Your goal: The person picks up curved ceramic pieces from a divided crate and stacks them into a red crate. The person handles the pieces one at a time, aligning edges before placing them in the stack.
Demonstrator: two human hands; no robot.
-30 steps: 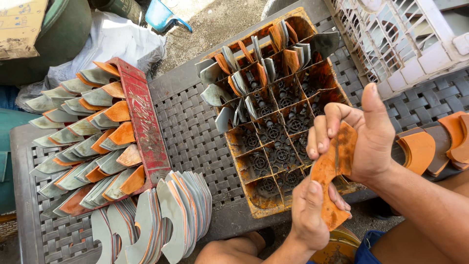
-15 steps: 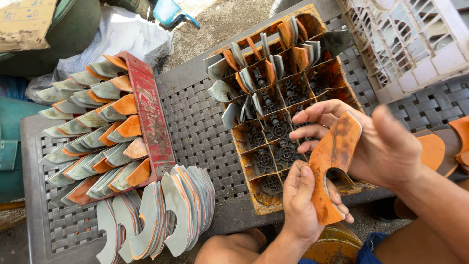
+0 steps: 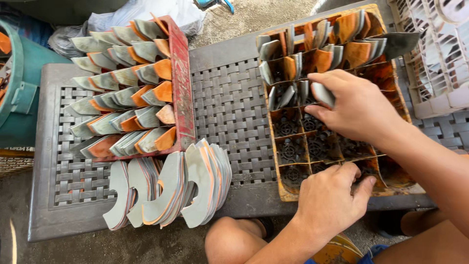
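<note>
My right hand (image 3: 359,110) pinches a curved grey metal blade (image 3: 323,94) and lowers it into a middle cell of the rusty yellow divided crate (image 3: 279,161). Grey and rust-orange blades stand in the crate's far cells, while the near cells are bare. My left hand (image 3: 332,200) rests on the crate's near edge. Its fingers are curled over a divider and its thumb is spread to the right.
A red crate (image 3: 181,88) packed with similar blades lies at the left of the grey woven-pattern plastic table (image 3: 229,112). Several loose blades (image 3: 171,188) are fanned at the table's front edge. A green bin (image 3: 19,98) stands at left, a white plastic crate (image 3: 439,58) at right, and my knee (image 3: 234,242) is below.
Both hands held a rust-orange blade above the crate before. Now my right hand alone carries a blade down into a cell, and my left hand has dropped onto the crate's near edge.
</note>
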